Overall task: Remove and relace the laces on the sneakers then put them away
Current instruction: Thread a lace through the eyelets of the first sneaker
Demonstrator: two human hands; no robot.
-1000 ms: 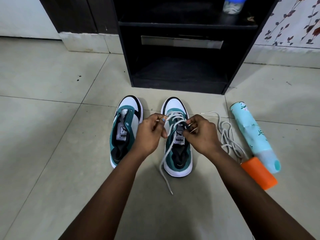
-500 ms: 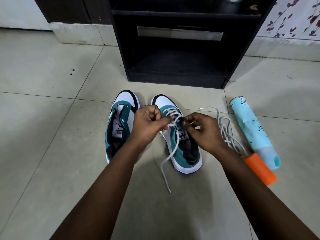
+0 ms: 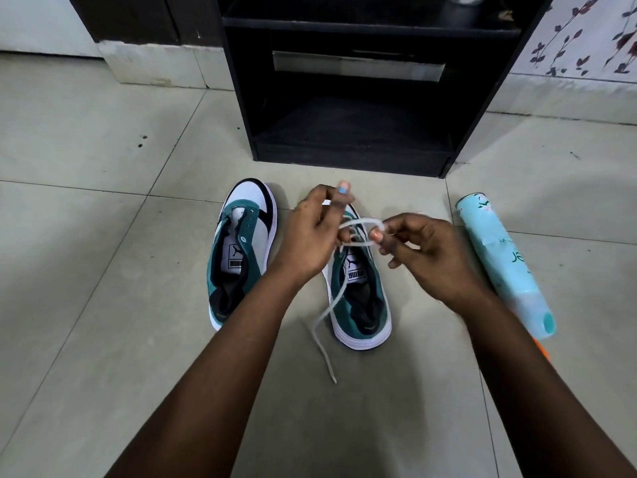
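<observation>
Two teal, white and black sneakers stand side by side on the tiled floor. The left sneaker (image 3: 238, 257) has no lace in its eyelets. Over the front of the right sneaker (image 3: 362, 301) my left hand (image 3: 310, 236) and my right hand (image 3: 427, 257) each pinch the white lace (image 3: 360, 222), which forms a loop stretched between them. One loose end of the lace trails down the shoe's left side onto the floor. The toe of the right sneaker is hidden behind my hands.
A black open shelf unit (image 3: 358, 108) stands just beyond the sneakers. To the right lies a light blue cylindrical bottle (image 3: 499, 263) with an orange object (image 3: 544, 350) at its near end. Grey tiled floor spreads all around.
My hands have lifted off the shoe and pulled apart, drawing a loop of lace out between them. The second loose lace beside the bottle is now hidden behind my right hand.
</observation>
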